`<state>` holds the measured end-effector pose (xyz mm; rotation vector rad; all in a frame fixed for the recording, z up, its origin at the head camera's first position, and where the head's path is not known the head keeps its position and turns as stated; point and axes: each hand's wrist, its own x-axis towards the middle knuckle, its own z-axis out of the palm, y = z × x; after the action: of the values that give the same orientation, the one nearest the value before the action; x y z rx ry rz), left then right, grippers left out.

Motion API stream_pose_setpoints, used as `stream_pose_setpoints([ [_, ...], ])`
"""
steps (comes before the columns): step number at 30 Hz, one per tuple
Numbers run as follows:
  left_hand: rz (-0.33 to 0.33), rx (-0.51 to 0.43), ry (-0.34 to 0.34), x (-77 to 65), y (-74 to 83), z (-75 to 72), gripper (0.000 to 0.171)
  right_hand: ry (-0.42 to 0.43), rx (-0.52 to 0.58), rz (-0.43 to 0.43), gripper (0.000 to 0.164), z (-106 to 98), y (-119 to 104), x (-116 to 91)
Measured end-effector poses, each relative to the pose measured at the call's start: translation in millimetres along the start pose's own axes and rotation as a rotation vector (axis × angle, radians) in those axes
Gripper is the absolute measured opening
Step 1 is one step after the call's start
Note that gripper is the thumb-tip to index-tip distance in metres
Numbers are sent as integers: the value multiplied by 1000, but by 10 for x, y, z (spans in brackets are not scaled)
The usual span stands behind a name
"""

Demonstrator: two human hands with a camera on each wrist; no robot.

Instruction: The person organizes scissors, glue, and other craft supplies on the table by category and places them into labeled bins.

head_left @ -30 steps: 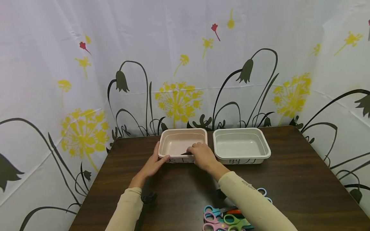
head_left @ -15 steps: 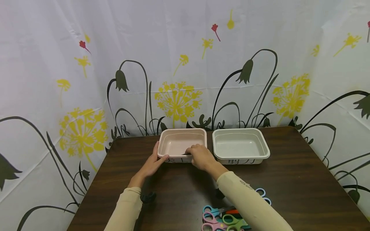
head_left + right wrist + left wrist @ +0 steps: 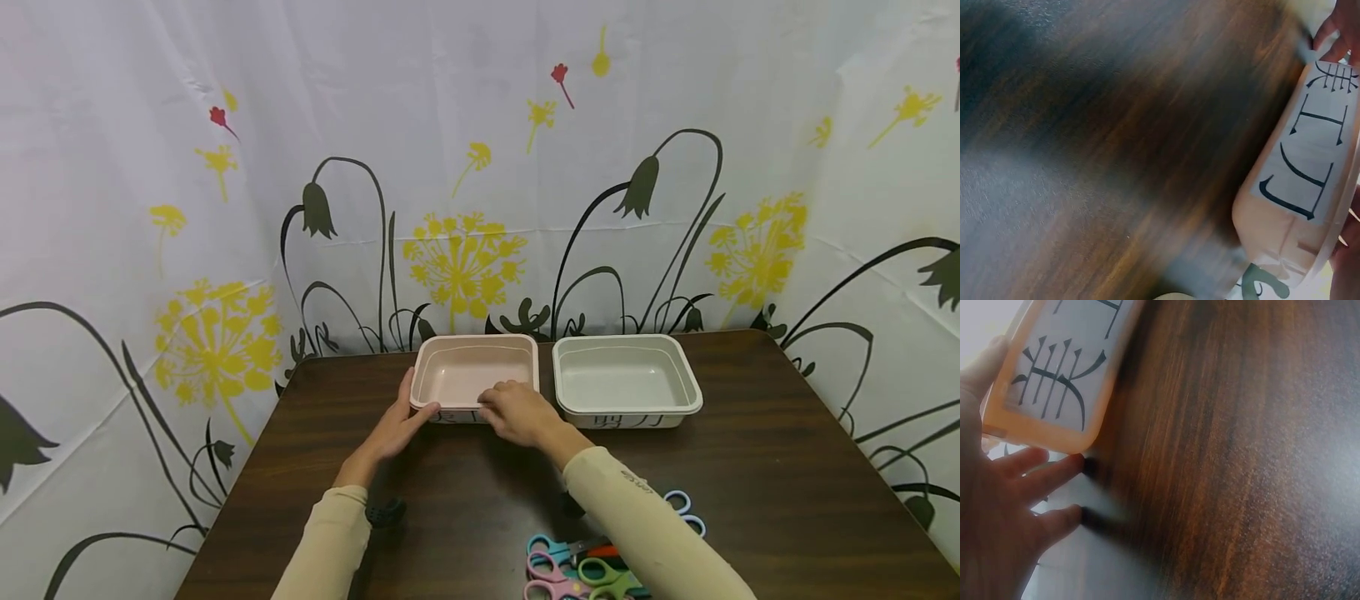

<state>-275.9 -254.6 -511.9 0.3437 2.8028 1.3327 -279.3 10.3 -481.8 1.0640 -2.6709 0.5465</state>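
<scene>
Pink box stands at the back of the dark surface; the left hand touches its near left corner with fingers spread wide. The right hand bends over the near rim, and I cannot tell if its grip holds something. To the right stands a white box, and well apart lie coloured scissors.
</scene>
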Motion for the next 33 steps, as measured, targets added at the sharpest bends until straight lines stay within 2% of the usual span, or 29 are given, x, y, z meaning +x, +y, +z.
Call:
stream_pose_setpoints([
  [11,0,-12,-10,0,5,1,90,-98,13,48,33,57,22,-18],
  [16,-8,-14,-8,-6,8,-2,90,-115,18,53,34,68,40,-4],
  [24,-14,-7,-7,-4,7,-8,91,-76,11,37,31,1,73,-22],
  [33,-17,-11,-15,-3,-11,-13,91,-26,-21,-21,28,-68,150,-136],
])
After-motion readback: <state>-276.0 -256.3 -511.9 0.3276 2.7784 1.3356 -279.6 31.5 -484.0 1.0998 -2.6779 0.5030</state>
